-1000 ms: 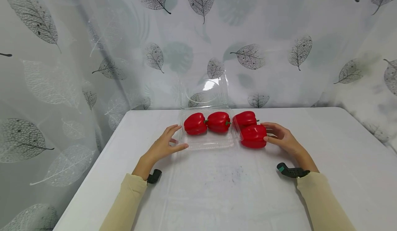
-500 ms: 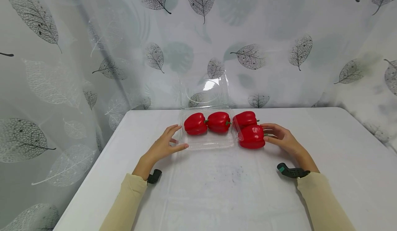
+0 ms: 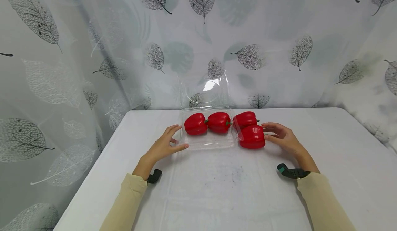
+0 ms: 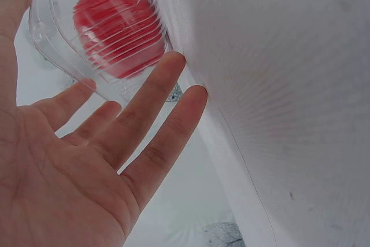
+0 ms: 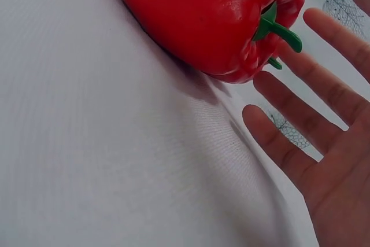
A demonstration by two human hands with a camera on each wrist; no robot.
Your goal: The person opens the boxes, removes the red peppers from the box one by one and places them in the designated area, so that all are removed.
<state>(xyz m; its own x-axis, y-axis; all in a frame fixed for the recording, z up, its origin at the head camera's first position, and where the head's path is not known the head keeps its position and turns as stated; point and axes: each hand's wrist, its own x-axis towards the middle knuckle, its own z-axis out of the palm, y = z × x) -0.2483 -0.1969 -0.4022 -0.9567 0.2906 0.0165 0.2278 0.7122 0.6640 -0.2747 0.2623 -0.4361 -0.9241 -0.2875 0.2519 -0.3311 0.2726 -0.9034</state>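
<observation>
A clear plastic clamshell box [image 3: 211, 145] lies with two red bell peppers, a left one [image 3: 195, 124] and a right one [image 3: 219, 122], inside its base. My left hand [image 3: 162, 146] stands at the box's left side, fingers spread and holding nothing; in the left wrist view the ribbed box wall [image 4: 43, 33] is beside the fingers. Right of the box sit two more red bell peppers, a rear one [image 3: 246, 118] and a front one [image 3: 252, 137]. My right hand [image 3: 281, 138] is beside the front pepper's green stem [image 5: 280, 33], fingers apart and loosely bent, gripping nothing.
The box's clear lid [image 3: 203, 91] stands raised at the back, against a leaf-patterned curtain [image 3: 245, 17]. All of this is near the far edge of a white table [image 3: 211, 193]. Each wrist wears a black camera mount, such as the right one [image 3: 291, 171].
The front right pepper has shifted slightly left, against the box's right side. My right fingers have come away from it and moved a little to the right. My left hand has stayed put.
</observation>
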